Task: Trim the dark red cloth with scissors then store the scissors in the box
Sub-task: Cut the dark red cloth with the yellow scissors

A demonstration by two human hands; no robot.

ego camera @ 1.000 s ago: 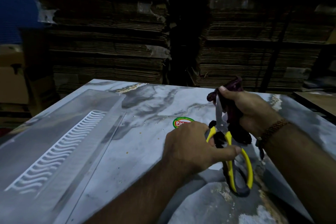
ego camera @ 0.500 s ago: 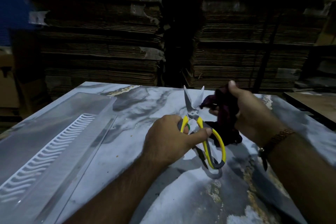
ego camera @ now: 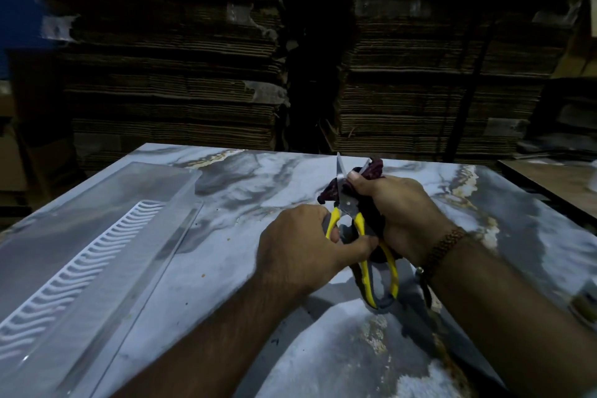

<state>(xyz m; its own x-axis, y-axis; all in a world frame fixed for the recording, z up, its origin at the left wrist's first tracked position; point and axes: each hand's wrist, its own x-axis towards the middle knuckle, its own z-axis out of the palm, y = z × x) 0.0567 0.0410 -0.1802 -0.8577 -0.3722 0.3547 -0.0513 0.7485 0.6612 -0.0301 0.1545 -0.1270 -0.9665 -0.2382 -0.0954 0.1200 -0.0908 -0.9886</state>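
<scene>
Half a second on, the left hand (ego camera: 300,245) has brought the open scissors (ego camera: 350,220) back onto the dark red cloth (ego camera: 371,171) bunched in the right hand (ego camera: 400,216) above the surface (ego camera: 258,178), so trimming continues

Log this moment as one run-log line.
phase: trimming | left hand: grips yellow-handled scissors, blades open | right hand: holds dark red cloth | clear box: no scissors inside

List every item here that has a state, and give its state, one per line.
Yellow-handled steel scissors: blades open around the cloth, held by left hand.
Dark red cloth: bunched, held off the table in right hand.
Clear plastic box: on the marbled table, no scissors in it.
</scene>
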